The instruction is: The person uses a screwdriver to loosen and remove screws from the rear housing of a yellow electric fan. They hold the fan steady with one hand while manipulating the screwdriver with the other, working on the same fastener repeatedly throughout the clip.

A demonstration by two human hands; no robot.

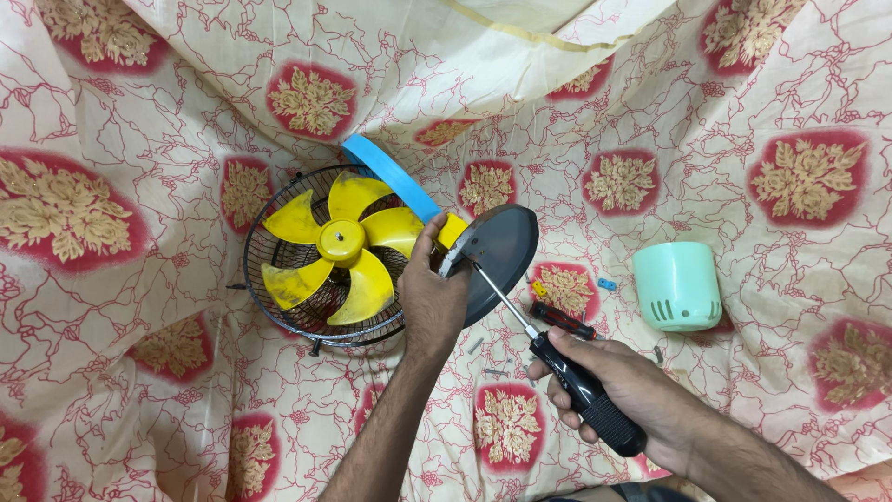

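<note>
Gripping the yellow neck of the fan beside its dark round base [502, 251], the left hand [432, 297] is clenched, forearm rising from the lower edge. The right hand [623, 386] grasps the black handle of a screwdriver [557, 358], its shaft angled up-left with the tip on the base underside. One fan with five yellow blades [334, 246] lies in its wire guard [269, 288] left of the base. Right of the base lie one red-handled screwdriver [562, 321], one mint-green motor cover [678, 286] and several loose screws, all on a floral cloth [139, 139].
</note>
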